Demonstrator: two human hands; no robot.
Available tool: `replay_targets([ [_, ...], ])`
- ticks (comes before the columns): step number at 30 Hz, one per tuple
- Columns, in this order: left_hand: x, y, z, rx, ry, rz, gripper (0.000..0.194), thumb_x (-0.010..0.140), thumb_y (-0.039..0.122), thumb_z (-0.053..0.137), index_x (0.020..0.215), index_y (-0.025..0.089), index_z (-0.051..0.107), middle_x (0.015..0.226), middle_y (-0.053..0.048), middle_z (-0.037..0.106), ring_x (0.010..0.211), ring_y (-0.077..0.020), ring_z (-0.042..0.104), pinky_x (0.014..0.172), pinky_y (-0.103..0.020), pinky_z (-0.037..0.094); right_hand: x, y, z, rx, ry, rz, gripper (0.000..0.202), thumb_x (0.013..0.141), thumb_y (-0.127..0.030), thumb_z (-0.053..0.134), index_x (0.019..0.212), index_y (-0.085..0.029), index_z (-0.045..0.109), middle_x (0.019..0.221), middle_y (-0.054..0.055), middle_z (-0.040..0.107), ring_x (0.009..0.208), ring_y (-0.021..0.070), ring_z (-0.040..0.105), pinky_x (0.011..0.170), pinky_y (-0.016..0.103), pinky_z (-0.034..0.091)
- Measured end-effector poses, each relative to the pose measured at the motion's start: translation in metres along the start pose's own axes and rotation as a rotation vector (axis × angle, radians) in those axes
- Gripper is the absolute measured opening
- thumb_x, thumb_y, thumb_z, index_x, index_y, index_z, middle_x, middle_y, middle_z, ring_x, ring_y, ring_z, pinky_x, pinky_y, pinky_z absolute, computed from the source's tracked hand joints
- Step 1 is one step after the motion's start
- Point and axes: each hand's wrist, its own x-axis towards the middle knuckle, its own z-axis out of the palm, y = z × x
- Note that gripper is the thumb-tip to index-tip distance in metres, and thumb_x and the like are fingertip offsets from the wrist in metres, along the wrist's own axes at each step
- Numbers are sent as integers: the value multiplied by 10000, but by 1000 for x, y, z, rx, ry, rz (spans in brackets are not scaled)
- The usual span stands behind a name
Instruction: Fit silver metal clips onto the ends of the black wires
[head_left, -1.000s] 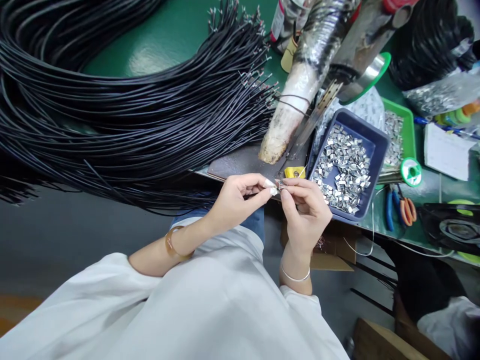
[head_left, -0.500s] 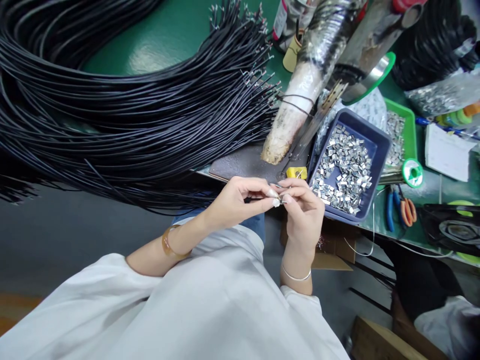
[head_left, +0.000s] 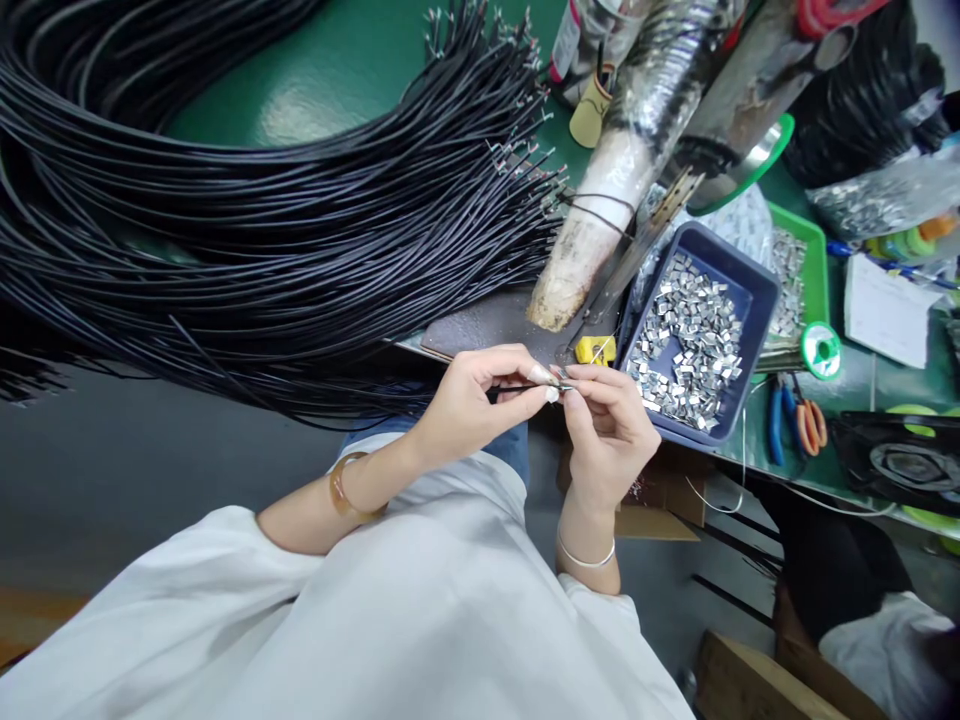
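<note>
My left hand (head_left: 491, 398) is closed, pinching a thin black cable (head_left: 516, 388) close to its end between thumb and forefinger. Opposite it, my right hand (head_left: 609, 425) pinches with thumb and fingers at the tip of that cable. A small silvery metal piece (head_left: 568, 388) shows there between the fingertips; its exact shape is mostly hidden. Just beyond my fingers sits a yellow block (head_left: 596, 350) with a thin wire by it. Right of my hands stands a dark blue tray (head_left: 759, 290) holding many small metal shells (head_left: 694, 335).
A thick bundle of black cables (head_left: 300, 220) with stripped ends covers the table's left. A plastic-wrapped duct (head_left: 592, 210) slants down behind my hands. Farther right are a green tray (head_left: 819, 255), a solder spool (head_left: 821, 350), pliers (head_left: 810, 425) and paper (head_left: 885, 310). Another person's dark-clothed leg (head_left: 840, 540) is lower right.
My right hand has turned and shifted slightly right, its fingers opening out a little. The black cable now shows straighter between my hands, with the metal piece at its tip.
</note>
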Motion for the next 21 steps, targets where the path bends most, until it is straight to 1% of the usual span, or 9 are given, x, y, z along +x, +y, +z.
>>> replay_targets([
  [2, 1, 2, -1, 36, -17, 10, 75, 846, 191, 703, 793, 139, 717, 742, -31, 635, 653, -102, 543, 573, -221, 433, 0, 1, 0, -46, 3, -55, 146, 889, -140, 669, 966, -251, 724, 996, 13, 729, 911, 151, 734, 755, 320, 655],
  [7, 3, 8, -5, 197, -40, 75, 50, 836, 134, 678, 795, 135, 705, 688, 5, 574, 574, -76, 446, 506, -208, 353, 1, 1, -6, -295, 22, -307, 276, 864, -56, 671, 1052, -250, 728, 1045, 13, 752, 967, 154, 730, 893, 335, 626],
  [9, 4, 10, -7, 283, -58, 119, 68, 845, 116, 651, 801, 139, 698, 691, 6, 572, 578, -80, 455, 515, -212, 354, 2, 1, -9, -353, -12, -346, 301, 865, -56, 669, 1081, -259, 722, 1058, 10, 756, 972, 154, 731, 898, 322, 621],
  [11, 4, 10, -7, 403, -82, 203, 105, 862, 111, 615, 796, 150, 687, 701, -4, 589, 616, -100, 490, 577, -228, 397, 3, 0, -11, -383, -53, -342, 305, 871, -68, 665, 1090, -273, 719, 1067, 6, 757, 977, 155, 730, 908, 323, 618],
  [14, 2, 8, -5, 547, -87, 330, 156, 886, 121, 564, 772, 169, 659, 707, -18, 609, 667, -128, 523, 671, -257, 438, 3, -2, -11, -339, -68, -260, 250, 879, -108, 664, 1048, -281, 728, 1051, 8, 753, 967, 165, 727, 888, 351, 630],
  [16, -1, 7, -2, 526, -60, 326, 137, 898, 138, 558, 794, 171, 641, 682, -1, 580, 610, -110, 485, 625, -242, 421, 1, -3, -9, -221, -31, -139, 187, 880, -144, 670, 1002, -271, 733, 1023, 15, 742, 939, 168, 729, 823, 353, 645],
  [17, -3, 6, 0, 477, -50, 286, 112, 904, 150, 563, 817, 170, 631, 664, 13, 557, 572, -96, 455, 585, -229, 402, 0, -3, -7, -142, -11, -67, 151, 880, -161, 674, 975, -262, 734, 1009, 18, 735, 922, 165, 730, 791, 345, 648],
  [19, -7, 5, 3, 333, -55, 154, 72, 922, 183, 569, 861, 168, 604, 644, 32, 529, 535, -79, 435, 541, -209, 384, -1, -2, -2, 16, 11, 64, 83, 877, -190, 683, 919, -246, 728, 997, 21, 720, 898, 155, 732, 760, 327, 647],
  [21, -9, 3, 5, 183, -82, 17, 79, 943, 221, 562, 888, 168, 579, 649, 29, 543, 554, -81, 485, 551, -198, 410, -2, 0, 3, 139, 14, 150, 35, 870, -211, 694, 877, -233, 720, 995, 22, 710, 895, 149, 728, 774, 325, 643],
])
